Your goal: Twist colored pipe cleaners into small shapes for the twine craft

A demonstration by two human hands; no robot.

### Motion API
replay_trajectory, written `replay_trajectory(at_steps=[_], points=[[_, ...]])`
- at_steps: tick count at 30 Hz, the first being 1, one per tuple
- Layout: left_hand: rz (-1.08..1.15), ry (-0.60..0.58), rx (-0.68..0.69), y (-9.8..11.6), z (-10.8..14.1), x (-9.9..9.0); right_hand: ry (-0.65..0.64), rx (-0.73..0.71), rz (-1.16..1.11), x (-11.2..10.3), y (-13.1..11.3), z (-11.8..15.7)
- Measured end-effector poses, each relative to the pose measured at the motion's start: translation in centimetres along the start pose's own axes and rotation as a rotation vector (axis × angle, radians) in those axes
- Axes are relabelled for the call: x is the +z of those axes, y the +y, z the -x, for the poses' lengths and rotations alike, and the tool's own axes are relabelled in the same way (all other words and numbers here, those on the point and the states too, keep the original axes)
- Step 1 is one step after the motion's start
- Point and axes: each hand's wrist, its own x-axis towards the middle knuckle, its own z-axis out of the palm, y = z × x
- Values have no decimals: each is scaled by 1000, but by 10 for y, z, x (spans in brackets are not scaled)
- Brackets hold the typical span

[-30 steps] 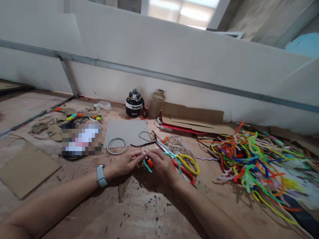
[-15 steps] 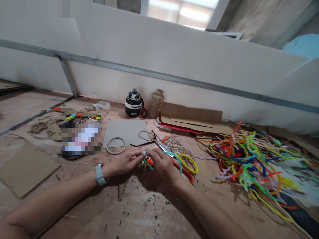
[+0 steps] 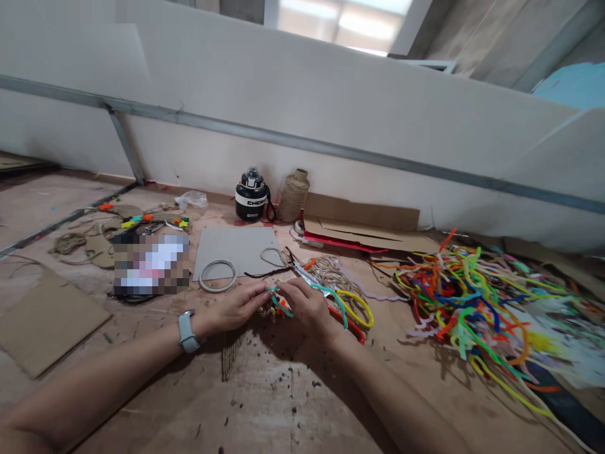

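Near the middle of the head view, my left hand (image 3: 239, 307) and my right hand (image 3: 305, 307) meet with pinched fingers around a teal pipe cleaner (image 3: 333, 296). One end of it loops below the fingertips, and the other arches over my right hand. Orange pieces and a brown cord fringe (image 3: 231, 358) show under and beside my left hand; how they join is hidden. Scissors with yellow and red handles (image 3: 358, 309) lie just beyond my right hand. A pale ring (image 3: 217, 276) rests partly on a grey board (image 3: 258, 236).
At the right is a tangled heap of coloured pipe cleaners (image 3: 466, 302). A black bottle (image 3: 251, 195) and a twine spool (image 3: 293, 194) stand by the wall, beside folded cardboard (image 3: 362, 214). Brown cardboard (image 3: 51, 321) lies at the left. Dark bits are scattered near me.
The view has shifted slightly. The lower loop of the teal pipe cleaner is shaped a little differently at my fingertips. Both hands stay together in nearly the same place.
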Motion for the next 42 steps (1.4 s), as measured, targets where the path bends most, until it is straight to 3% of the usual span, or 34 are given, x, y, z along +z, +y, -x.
replay_trajectory(at_steps=[8,16,24,29,36,42], points=[[41,-13,2,1,0,1,-59,134,-16,-10,-22,-3],[31,116,-28,0,-2,2,48,181,-73,4,-14,-4],[-44,103,-3,3,0,-3,-62,166,-61,-6,-11,-6],[-68,158,-32,8,5,-8,-146,164,-44,-10,-13,-6],[-56,69,-29,0,-1,-2,-58,81,-35,-7,-10,-3],[103,1,-9,5,-2,-3,-43,121,-120,-6,-12,-5]])
